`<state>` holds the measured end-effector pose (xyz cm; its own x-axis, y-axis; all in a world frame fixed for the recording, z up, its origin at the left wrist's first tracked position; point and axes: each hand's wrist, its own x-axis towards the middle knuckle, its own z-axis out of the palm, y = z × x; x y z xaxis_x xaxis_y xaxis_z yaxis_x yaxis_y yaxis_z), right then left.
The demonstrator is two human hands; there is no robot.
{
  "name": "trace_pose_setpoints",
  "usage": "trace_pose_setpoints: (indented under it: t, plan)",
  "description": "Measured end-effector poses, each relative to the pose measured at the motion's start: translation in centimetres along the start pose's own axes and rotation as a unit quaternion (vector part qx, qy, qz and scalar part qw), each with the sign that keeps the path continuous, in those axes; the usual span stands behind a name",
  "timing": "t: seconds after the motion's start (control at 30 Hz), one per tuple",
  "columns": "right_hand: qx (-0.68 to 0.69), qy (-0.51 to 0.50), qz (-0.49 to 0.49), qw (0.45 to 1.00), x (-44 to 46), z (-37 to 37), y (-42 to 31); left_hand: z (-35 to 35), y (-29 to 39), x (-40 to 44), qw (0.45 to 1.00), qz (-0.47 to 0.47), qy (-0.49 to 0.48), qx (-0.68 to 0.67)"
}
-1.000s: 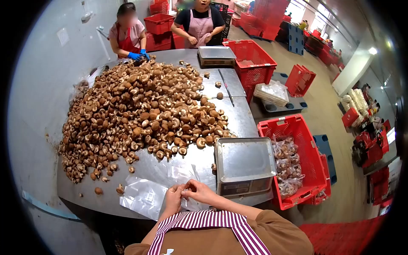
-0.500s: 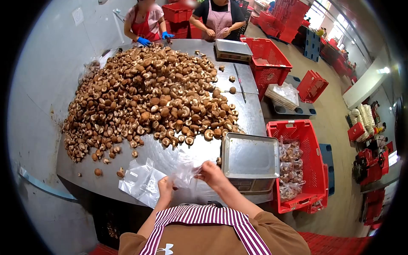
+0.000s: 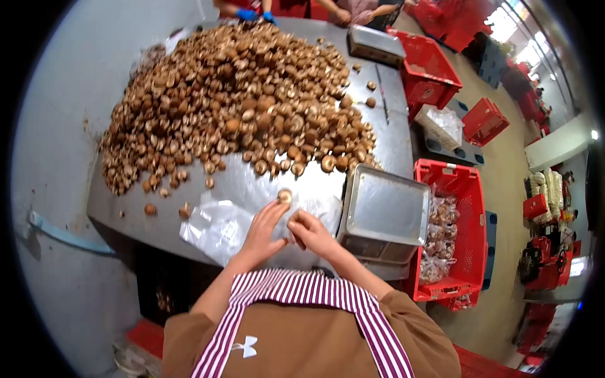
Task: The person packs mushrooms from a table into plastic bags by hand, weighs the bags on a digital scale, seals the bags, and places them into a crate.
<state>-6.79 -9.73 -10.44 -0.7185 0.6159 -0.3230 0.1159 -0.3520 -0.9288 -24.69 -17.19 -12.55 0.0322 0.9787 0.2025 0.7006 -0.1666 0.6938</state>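
My left hand (image 3: pixel 263 233) reaches forward over the steel table (image 3: pixel 151 223), its fingertips at a single mushroom (image 3: pixel 285 196). Its thumb is spread apart from the fingers. Just right of it, my right hand (image 3: pixel 307 230) is closed on a clear plastic bag (image 3: pixel 324 211), which lies partly behind the fingers. More clear bags (image 3: pixel 220 228) lie flat to the left of my left hand. Beyond both hands rises a large heap of brown mushrooms (image 3: pixel 233 107). A scale with a metal tray (image 3: pixel 389 205) stands right of my right hand.
A red crate (image 3: pixel 469 239) holding bagged mushrooms (image 3: pixel 441 233) stands right of the table. Farther back are a second scale (image 3: pixel 377 44), a dark rod (image 3: pixel 383 91) and another red crate (image 3: pixel 428 69). Two co-workers stand at the far edge, one wearing blue gloves (image 3: pixel 247 14).
Both hands had been together at the bag, then pulled it apart. My left hand has moved off it, forward to a mushroom. The view has tilted down.
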Motion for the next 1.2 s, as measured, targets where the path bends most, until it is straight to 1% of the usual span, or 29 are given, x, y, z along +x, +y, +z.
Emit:
trace_pose_setpoints:
  t: [0.07,0.1,0.13,0.17,0.23,0.27,0.3,0.37,0.4,0.47,0.5,0.57,0.6,0.63,0.67,0.7,0.77,0.83,0.87,0.9,0.93,0.97,1.0,1.03,1.07,1.1,1.13,1.17,1.2]
  plan:
    - [-0.026,-0.027,-0.030,0.999,0.2,0.0,-0.5,1.3,-1.6,-0.7,1.000,0.008,-0.029,-0.003]
    - [-0.061,-0.034,-0.066,0.995,0.2,-0.5,-0.4,1.4,-1.9,-1.0,0.994,-0.089,-0.038,-0.056]
    - [-0.178,-0.029,-0.036,0.983,-0.6,-1.2,-2.1,1.4,-2.2,-1.0,0.977,-0.181,-0.045,-0.106]
    - [-0.266,-0.005,-0.021,0.964,-1.2,-1.5,-3.6,1.2,-2.7,-1.2,0.976,-0.186,-0.045,-0.107]
    - [-0.353,0.018,-0.015,0.935,-1.1,-3.9,-1.8,1.1,-3.4,-1.8,0.982,-0.143,0.092,-0.082]
    - [-0.336,0.015,0.010,0.942,-1.3,-4.3,-2.3,0.3,-2.0,-1.2,0.985,-0.100,0.131,-0.055]
    - [-0.337,0.011,0.013,0.941,-1.2,-4.2,-2.4,-0.1,-0.5,-0.3,0.984,-0.105,0.131,-0.057]
    - [-0.192,-0.030,0.008,0.981,-1.4,-3.6,-2.7,0.3,1.4,1.1,0.990,-0.026,0.139,-0.027]
    - [-0.165,-0.080,0.020,0.983,-1.2,-2.9,-3.4,0.7,1.9,1.6,0.990,-0.003,0.141,-0.018]
    - [-0.105,-0.110,0.026,0.988,-1.4,-1.7,-4.6,1.5,1.6,2.5,0.991,0.052,0.119,-0.007]
    - [-0.045,-0.134,0.030,0.989,-1.4,-1.5,-4.9,1.8,0.3,2.4,0.991,0.050,0.121,-0.007]
    - [-0.025,-0.129,0.011,0.991,-1.5,-2.7,-5.3,2.8,-2.6,1.7,0.992,-0.069,0.086,-0.068]
    - [-0.150,-0.083,0.010,0.985,-1.5,-3.5,-6.1,3.2,-3.5,1.4,0.981,-0.100,0.158,-0.052]
    - [-0.271,-0.036,0.008,0.962,-1.6,-4.1,-6.6,3.0,-4.0,1.0,0.981,-0.101,0.159,-0.052]
    - [-0.372,0.017,-0.002,0.928,-1.4,-4.9,-5.8,2.7,-4.6,0.3,0.964,-0.149,0.189,-0.114]
    - [-0.440,0.073,-0.081,0.891,-1.1,-5.8,-4.3,2.5,-4.9,-0.3,0.940,-0.197,0.218,-0.175]
    - [-0.532,0.160,-0.064,0.829,-0.7,-8.4,-1.5,2.3,-5.2,-1.7,0.926,-0.232,0.221,-0.201]
    - [-0.541,0.244,-0.096,0.799,-0.2,-10.0,0.3,2.2,-5.6,-2.9,0.909,-0.271,0.225,-0.224]
    - [-0.476,0.275,-0.073,0.832,-0.2,-10.3,0.8,2.7,-6.1,-3.6,0.873,-0.321,0.236,-0.282]
    - [-0.475,0.272,-0.069,0.834,-0.2,-10.5,1.4,3.1,-6.7,-4.3,0.830,-0.369,0.246,-0.339]
    - [-0.270,0.243,-0.020,0.931,-0.2,-10.7,2.2,3.3,-7.4,-5.2,0.820,-0.402,0.221,-0.343]
    - [-0.049,0.203,0.034,0.977,-0.6,-9.8,1.6,4.0,-8.5,-6.5,0.817,-0.410,0.219,-0.342]
    - [0.086,0.146,0.044,0.985,-1.3,-8.4,1.0,4.9,-9.7,-7.9,0.775,-0.428,0.226,-0.406]
    - [0.089,0.146,0.049,0.984,-1.7,-8.1,2.0,5.3,-10.5,-8.5,0.730,-0.441,0.233,-0.467]
    - [0.197,0.058,0.068,0.976,-2.3,-8.0,3.2,4.0,-8.7,-7.6,0.646,-0.493,0.241,-0.530]
    - [0.300,-0.032,0.085,0.950,-2.6,-7.9,4.0,3.5,-8.5,-7.2,0.646,-0.495,0.240,-0.529]
    - [0.325,0.023,0.092,0.941,-2.9,-6.8,3.0,3.3,-8.4,-7.0,0.562,-0.513,0.214,-0.613]
    - [0.326,0.022,0.097,0.940,-2.6,-6.8,2.7,3.2,-8.4,-7.1,0.469,-0.522,0.187,-0.687]
    - [0.423,0.127,0.100,0.891,-1.8,-7.0,2.3,3.3,-8.7,-7.5,0.349,-0.502,0.209,-0.763]
